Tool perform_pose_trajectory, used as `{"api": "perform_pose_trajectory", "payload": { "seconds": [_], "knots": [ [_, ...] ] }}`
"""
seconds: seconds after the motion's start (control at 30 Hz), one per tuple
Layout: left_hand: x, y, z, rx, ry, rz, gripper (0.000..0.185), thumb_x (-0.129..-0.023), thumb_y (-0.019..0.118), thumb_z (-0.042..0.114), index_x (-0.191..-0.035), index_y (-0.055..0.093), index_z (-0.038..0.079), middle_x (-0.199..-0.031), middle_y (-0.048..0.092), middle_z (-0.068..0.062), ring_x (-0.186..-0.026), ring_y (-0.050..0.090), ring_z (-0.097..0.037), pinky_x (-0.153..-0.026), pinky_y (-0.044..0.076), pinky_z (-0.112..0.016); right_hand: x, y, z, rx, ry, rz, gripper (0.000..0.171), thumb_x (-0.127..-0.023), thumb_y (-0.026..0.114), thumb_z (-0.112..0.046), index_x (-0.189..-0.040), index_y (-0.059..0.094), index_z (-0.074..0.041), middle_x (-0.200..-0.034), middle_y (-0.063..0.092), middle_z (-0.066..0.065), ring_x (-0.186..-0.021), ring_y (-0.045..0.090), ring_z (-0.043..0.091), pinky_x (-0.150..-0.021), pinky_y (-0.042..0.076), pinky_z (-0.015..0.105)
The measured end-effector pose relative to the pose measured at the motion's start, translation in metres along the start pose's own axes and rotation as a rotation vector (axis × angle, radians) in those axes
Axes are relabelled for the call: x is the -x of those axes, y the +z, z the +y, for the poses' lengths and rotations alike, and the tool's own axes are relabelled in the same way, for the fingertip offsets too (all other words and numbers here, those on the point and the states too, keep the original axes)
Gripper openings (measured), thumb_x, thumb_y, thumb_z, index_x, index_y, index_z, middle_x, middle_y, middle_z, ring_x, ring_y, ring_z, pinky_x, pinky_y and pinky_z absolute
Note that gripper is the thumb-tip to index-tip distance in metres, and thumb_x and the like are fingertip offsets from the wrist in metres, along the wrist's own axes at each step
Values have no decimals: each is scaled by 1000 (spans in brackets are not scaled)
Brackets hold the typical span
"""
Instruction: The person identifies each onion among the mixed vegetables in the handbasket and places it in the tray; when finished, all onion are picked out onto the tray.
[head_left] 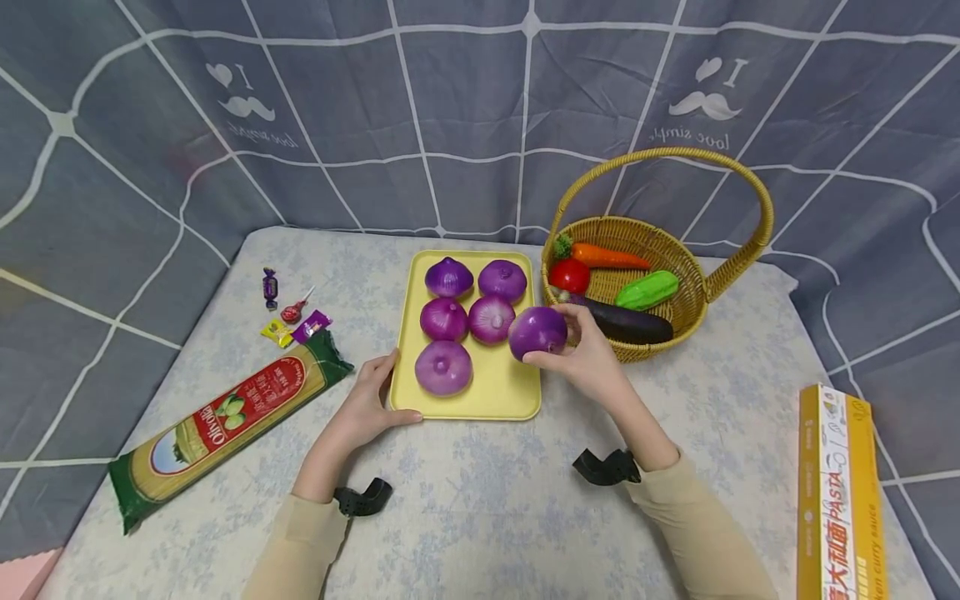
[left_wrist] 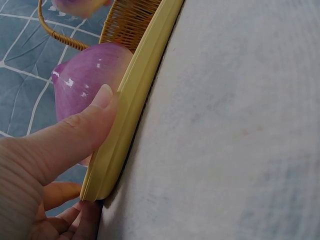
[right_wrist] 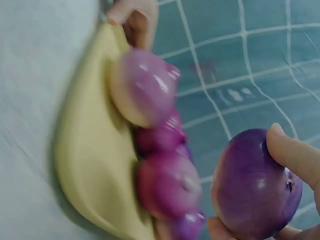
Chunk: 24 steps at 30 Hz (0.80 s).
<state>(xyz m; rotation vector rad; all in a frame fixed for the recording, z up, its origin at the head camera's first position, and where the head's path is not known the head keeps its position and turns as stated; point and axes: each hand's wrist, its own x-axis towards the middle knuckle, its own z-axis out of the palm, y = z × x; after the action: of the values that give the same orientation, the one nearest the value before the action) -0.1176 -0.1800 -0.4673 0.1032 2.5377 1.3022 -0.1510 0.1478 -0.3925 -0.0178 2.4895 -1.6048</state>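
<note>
A yellow tray (head_left: 491, 398) lies on the table with several purple onions (head_left: 443, 367) in two columns on it. At its near left corner my left hand (head_left: 369, 398) grips the tray, thumb on the near edge and fingers along the left side. My right hand (head_left: 585, 354) holds another purple onion (head_left: 537, 332) over the tray's right edge. In the right wrist view, this held onion (right_wrist: 255, 187) sits between thumb and fingers, apart from the tray. The left wrist view shows the left thumb (left_wrist: 75, 132) against the tray's rim, close to one onion (left_wrist: 92, 75).
Touching the tray's right side or nearly so, a wicker basket (head_left: 705, 312) holds a carrot, a tomato, a green vegetable and an eggplant (head_left: 630, 323). A spaghetti pack (head_left: 232, 425) and several candies (head_left: 291, 312) lie left. A pasta box (head_left: 840, 492) stands far right.
</note>
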Motion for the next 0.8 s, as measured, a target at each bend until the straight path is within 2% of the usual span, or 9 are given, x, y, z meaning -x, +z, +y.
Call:
{"api": "perform_pose_trajectory", "payload": {
  "seconds": [0.23,0.5,0.8],
  "knots": [
    [0,0,0,-11,-6,-6,113,-74,88,23,-157,15,1,-155,19,-26,-144,27,-42,-118,24,-56,2,30,11,40,-3,-51,85,-74,88,-29,-142,41,-8,-140,47,16,-123,54,37,-102,47,49],
    [-2,-1,-1,-28,11,-2,113,-75,87,24,-157,14,1,-155,19,-27,-143,26,-44,-117,24,-58,-4,47,18,127,-43,-43,81,-71,90,-29,-137,48,-6,-137,50,15,-121,51,32,-104,44,48],
    [-1,-1,1,-26,2,-7,112,-75,87,23,-157,14,0,-155,19,-27,-144,26,-43,-118,23,-56,-5,60,26,129,52,-83,88,-73,88,-28,-142,41,-4,-138,49,19,-123,52,35,-104,45,48]
  ]
}}
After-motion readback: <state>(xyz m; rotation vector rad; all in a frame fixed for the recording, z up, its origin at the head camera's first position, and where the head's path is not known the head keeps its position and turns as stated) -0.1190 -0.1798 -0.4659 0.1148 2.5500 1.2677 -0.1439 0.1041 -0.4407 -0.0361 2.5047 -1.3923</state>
